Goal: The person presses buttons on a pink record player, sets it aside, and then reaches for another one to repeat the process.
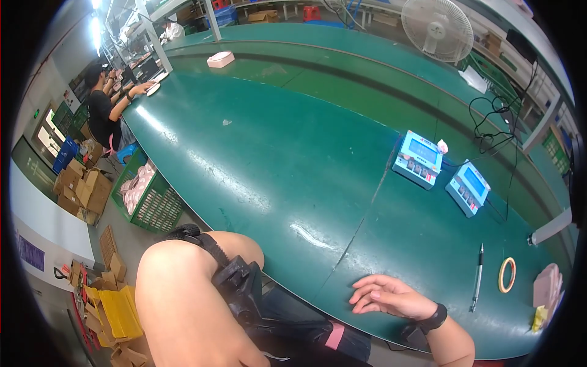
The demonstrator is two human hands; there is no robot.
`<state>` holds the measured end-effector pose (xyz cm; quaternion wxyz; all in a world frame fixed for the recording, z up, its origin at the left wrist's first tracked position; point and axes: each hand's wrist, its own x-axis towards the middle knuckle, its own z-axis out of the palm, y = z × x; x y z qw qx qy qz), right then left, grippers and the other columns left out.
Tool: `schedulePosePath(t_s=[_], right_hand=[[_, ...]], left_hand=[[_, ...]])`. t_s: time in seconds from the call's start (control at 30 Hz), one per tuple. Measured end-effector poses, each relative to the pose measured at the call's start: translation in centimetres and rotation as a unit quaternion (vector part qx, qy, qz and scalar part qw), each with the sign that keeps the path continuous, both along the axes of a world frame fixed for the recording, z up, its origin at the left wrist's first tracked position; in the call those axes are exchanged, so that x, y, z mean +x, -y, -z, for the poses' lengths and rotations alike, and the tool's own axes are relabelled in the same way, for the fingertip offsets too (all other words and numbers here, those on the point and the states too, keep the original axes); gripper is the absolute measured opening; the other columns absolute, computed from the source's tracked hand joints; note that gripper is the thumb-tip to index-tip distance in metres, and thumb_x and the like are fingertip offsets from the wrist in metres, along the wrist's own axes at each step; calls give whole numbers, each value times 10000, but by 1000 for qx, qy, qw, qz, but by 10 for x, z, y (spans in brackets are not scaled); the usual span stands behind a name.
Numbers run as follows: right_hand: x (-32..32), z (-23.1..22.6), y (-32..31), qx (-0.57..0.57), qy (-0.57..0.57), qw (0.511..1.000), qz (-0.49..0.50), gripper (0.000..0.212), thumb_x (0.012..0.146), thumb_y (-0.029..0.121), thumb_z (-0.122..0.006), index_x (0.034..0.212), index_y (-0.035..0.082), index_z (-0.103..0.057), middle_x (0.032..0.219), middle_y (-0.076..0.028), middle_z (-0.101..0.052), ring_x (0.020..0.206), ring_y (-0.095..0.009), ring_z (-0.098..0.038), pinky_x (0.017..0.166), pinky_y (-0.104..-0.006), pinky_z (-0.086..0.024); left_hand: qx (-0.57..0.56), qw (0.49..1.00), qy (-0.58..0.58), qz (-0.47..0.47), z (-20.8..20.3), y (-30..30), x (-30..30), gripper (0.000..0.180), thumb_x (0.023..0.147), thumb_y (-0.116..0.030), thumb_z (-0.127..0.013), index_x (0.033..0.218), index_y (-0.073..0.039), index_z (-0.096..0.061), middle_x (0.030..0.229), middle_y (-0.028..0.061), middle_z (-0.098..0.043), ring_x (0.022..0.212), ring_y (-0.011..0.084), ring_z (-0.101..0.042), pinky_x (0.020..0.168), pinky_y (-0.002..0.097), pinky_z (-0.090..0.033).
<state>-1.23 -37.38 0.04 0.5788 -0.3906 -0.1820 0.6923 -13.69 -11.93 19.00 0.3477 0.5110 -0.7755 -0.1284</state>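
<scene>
My right hand (391,296) rests at the near edge of the green worktable (287,165), palm partly turned in, fingers loosely bent and apart. Nothing is in it, and a black band circles its wrist. To its right lie a slim clear pen (477,278) and a beige ring like a tape roll (506,275). My left hand (183,306) is raised very close at the lower left, looking large. A black strap with a black device (235,278) crosses its wrist. Its fingers run out of the lower edge, so their hold is hidden.
Two blue-and-white screen boxes (419,159) with black cables stand on the table's right. A pink block (547,284) sits at the far right, a pink box (220,59) at the back. A green crate (156,208) stands left, near cardboard boxes. A co-worker (105,107) works at the far left.
</scene>
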Motion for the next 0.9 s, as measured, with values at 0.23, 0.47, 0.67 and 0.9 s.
schedulePosePath(t_s=[0.23,0.47,0.67,0.9], right_hand=[[-3,-3,-1,-13,13,1000,12,325,955,110,-395,1247,-34,-392,1152,-178,-528,1038,-248,-569,918,-336,-450],[-2,0,0,2,16,1000,-5,346,956,119,-413,1279,2,-368,1167,-159,-518,1065,-246,-555,947,-346,-435],[-3,-2,0,-22,22,999,7,347,958,121,-409,1278,-2,-354,1163,-164,-515,1067,-249,-553,952,-356,-433],[-4,-7,-2,-28,39,999,2,344,963,132,-399,1275,-7,-355,1143,-153,-518,1057,-244,-558,949,-360,-440]], left_hand=[[37,989,38,-139,-5,-7,3,231,847,-178,-504,1028,-50,-570,705,20,-527,660,174,-552,755,342,-460],[114,870,82,-473,0,4,13,338,711,-185,-687,985,-2,-611,693,64,-449,586,204,-475,685,348,-465],[186,828,94,-521,3,5,26,628,680,-332,-706,1197,-21,-530,776,27,-466,664,185,-493,652,275,-425],[180,834,89,-514,4,5,25,610,698,-324,-696,1192,-8,-528,763,30,-465,653,188,-487,638,288,-420]])
